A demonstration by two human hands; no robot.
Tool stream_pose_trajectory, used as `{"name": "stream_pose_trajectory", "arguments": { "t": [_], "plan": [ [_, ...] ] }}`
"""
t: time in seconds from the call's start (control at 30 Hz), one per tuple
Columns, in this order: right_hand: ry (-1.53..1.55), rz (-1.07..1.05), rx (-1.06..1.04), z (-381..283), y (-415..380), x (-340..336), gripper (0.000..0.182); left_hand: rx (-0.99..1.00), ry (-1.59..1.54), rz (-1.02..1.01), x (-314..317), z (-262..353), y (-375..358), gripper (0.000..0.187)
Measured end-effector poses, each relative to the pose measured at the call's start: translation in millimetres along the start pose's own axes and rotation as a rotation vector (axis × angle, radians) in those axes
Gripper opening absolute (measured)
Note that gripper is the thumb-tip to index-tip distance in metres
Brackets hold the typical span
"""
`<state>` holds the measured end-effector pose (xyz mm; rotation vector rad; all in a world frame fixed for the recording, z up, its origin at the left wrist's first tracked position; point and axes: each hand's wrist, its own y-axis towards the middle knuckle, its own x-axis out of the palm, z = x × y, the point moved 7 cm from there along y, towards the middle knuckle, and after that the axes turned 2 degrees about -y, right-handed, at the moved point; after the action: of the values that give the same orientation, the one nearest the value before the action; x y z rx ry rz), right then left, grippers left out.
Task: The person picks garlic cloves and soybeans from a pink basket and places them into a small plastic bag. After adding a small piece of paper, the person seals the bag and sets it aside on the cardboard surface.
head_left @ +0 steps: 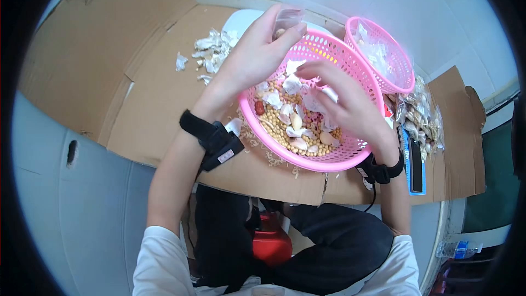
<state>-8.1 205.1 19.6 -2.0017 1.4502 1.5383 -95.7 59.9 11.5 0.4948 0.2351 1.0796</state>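
My left hand (260, 49) is closed round a small clear plastic bag (289, 17) above the back left rim of a pink basket (307, 163). A small pale item shows inside the bag. My right hand (342, 101) reaches into the basket from the right, its fingers bent over white garlic skins; what its fingertips touch is hidden. Soybeans (274, 131) cover the basket's bottom, with garlic cloves (298, 143), papery skins (272, 99) and a red date (259, 108) among them.
Garlic skins (213, 49) lie on the cardboard at the back left. A smaller pink basket (402, 71) holds clear plastic bags. Filled bags (422, 112), a black phone (416, 159) and a blue item (417, 185) are at the right.
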Motion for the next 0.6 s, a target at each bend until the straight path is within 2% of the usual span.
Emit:
{"name": "stream_pose_trajectory", "arguments": {
  "t": [0.03, 0.07, 0.13, 0.17, 0.23, 0.27, 0.4, 0.5, 0.53, 0.6],
  "plan": [
    [-0.148, -0.129, -0.111, -6, 0, 12, 0.037, 0.007, 0.015, -0.010, -1, 3, 1, 0.042],
    [-0.141, -0.106, -0.117, -9, 0, 13, 0.037, -0.001, -0.029, 0.007, -3, 6, 1, 0.044],
    [-0.119, -0.311, -0.022, -8, -5, 33, 0.056, -0.002, -0.078, 0.036, -4, 9, 1, 0.045],
    [-0.092, -0.266, -0.012, -10, -3, 31, 0.056, -0.015, -0.045, -0.003, -2, 7, 1, 0.045],
    [-0.163, -0.415, 0.043, -3, -4, 40, 0.072, -0.028, -0.113, 0.004, -1, 4, 1, 0.042],
    [-0.217, -0.385, -0.018, 7, -2, 45, 0.079, -0.059, -0.077, -0.046, 3, 3, 0, 0.042],
    [-0.311, -0.567, 0.073, 18, 11, 64, 0.080, -0.072, 0.074, -0.019, -1, 10, 1, 0.046],
    [-0.331, -0.614, 0.094, 16, 21, 69, 0.080, -0.087, 0.089, -0.005, 1, 11, 0, 0.049],
    [-0.297, -0.523, 0.056, 20, 22, 70, 0.075, -0.075, 0.103, 0.011, 1, 13, 0, 0.051],
    [-0.282, -0.512, 0.061, 23, 21, 68, 0.073, -0.077, 0.103, 0.010, 2, 14, 0, 0.051]
  ]
}}
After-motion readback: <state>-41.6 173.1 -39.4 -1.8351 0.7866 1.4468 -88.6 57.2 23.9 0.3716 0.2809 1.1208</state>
